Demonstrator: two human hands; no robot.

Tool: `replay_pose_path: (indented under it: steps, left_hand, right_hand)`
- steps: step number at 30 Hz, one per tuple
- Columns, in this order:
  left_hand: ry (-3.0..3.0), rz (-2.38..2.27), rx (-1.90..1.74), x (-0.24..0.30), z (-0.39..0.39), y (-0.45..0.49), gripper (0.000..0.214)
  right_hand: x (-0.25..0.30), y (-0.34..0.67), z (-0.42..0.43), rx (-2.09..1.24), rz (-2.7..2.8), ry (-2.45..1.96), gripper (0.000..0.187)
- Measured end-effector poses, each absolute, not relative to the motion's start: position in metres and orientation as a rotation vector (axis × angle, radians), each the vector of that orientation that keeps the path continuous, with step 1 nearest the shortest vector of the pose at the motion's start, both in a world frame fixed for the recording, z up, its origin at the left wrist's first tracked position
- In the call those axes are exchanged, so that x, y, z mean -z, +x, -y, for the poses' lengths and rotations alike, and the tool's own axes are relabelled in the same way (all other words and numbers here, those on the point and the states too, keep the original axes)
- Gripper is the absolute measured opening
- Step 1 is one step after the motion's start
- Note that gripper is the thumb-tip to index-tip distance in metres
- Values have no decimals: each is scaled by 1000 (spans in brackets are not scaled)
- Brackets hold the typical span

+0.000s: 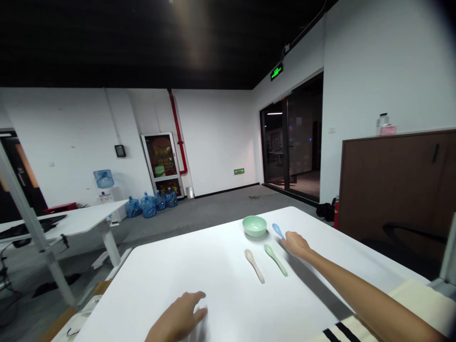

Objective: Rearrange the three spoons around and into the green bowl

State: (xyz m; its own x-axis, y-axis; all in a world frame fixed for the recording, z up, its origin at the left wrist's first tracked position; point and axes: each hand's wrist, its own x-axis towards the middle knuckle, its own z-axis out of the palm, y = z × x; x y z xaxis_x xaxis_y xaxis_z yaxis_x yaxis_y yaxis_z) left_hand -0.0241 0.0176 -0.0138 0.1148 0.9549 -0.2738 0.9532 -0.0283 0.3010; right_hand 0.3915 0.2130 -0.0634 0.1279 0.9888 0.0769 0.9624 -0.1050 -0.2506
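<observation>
My right hand (296, 244) is closed on the handle of a blue spoon (277, 230), whose bowl end points away from me. Just left of that spoon stands a green bowl (254, 227) near the far edge of the white table (171, 275). A green spoon (276, 260) and a beige spoon (254, 266) lie side by side in front of the bowl, handles towards me. Over the near left part of the table, my left hand (181, 313) is open with thumb and forefinger apart, touching none of the spoons.
Another white table (89, 213) is at the left, with blue water bottles (147, 205) on the floor beyond it. A brown cabinet (388, 190) stands to the right. Cream cloth with black stripes (409, 304) shows at the lower right.
</observation>
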Motion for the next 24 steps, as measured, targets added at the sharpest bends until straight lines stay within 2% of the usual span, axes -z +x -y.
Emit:
replay_pose_path:
  steps: [24]
  left_hand:
    - [1986,-1857,11,16,-21,-21,55]
  right_hand:
    - [86,414,-225,-238,1902,-2265,29]
